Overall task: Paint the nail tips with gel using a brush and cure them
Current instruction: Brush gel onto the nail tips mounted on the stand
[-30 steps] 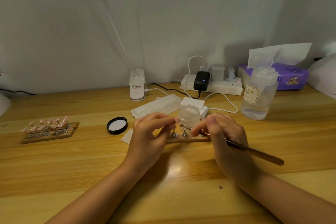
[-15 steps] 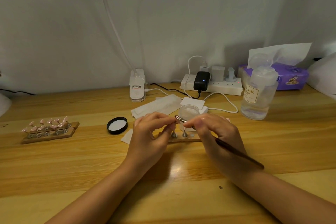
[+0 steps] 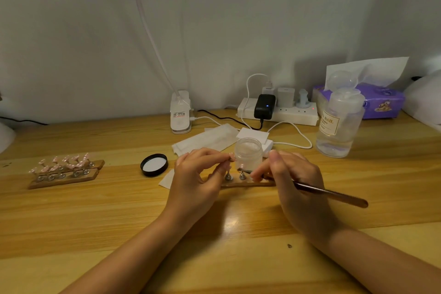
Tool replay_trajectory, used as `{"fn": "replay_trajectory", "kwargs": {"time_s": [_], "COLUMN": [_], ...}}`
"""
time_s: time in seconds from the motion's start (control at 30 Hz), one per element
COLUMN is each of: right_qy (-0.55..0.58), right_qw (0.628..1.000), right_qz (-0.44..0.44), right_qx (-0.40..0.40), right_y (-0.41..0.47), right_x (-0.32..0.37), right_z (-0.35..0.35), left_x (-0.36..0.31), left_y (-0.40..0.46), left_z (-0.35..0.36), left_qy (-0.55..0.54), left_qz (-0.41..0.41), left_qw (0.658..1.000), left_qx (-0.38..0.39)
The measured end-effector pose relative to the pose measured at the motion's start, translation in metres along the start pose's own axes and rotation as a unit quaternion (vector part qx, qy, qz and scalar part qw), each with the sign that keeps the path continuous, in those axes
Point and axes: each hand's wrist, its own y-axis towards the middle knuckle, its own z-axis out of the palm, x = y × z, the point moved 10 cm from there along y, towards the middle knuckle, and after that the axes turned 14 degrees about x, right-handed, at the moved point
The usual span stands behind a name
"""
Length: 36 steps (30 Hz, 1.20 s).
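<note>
While the left hand (image 3: 193,174) is pinching a nail tip (image 3: 232,156), the right hand's (image 3: 293,179) fingers — gripping the brush (image 3: 329,192) — are dropping back from it toward the gel jar (image 3: 248,154), probably reloading.

Glowing bright from a strip along the top edge, glaring off the bench (image 3: 238,219) between the wrists, casting soft shadows behind the bottle (image 3: 338,124), bending at the edges, blurring slightly throughout.

"NAIL" on clear bottle (image 3: 338,124) label, lamp base (image 3: 180,114) sticker print unreadable
</note>
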Motion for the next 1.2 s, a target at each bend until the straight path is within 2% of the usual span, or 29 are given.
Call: {"fn": "replay_trajectory", "kwargs": {"time_s": [0.27, 0.43, 0.63, 0.83, 1.0, 1.2], "right_qy": [-0.023, 0.015, -0.023, 0.043, -0.006, 0.06], "right_qw": [0.999, 0.999, 0.999, 0.998, 0.999, 0.997], "right_qz": [-0.015, 0.024, -0.018, 0.037, -0.005, 0.043], "right_qx": [0.023, -0.016, 0.033, 0.0, 0.038, -0.001], "right_y": [0.005, -0.001, 0.007, 0.0, 0.007, 0.0], "right_x": [0.005, -0.006, 0.007, -0.009, 0.003, -0.011], "right_z": [0.007, -0.004, 0.009, -0.001, 0.009, -0.001], "left_x": [-0.001, 0.0, -0.001, 0.0, -0.001, 0.001], "left_y": [0.0, 0.0, 0.001, 0.0, 0.001, 0.001], "left_z": [-0.001, 0.0, 0.001, 0.001, 0.002, 0.002], "left_qy": [-0.004, -0.008, -0.008, -0.004, 0.002, 0.003], "left_qz": [0.002, -0.007, -0.006, -0.007, 0.001, -0.001], "left_qw": [1.0, 1.0, 1.0, 1.0, 1.0, 1.0], "left_qx": [-0.005, 0.005, 0.007, 0.01, 0.009, 0.01]}}
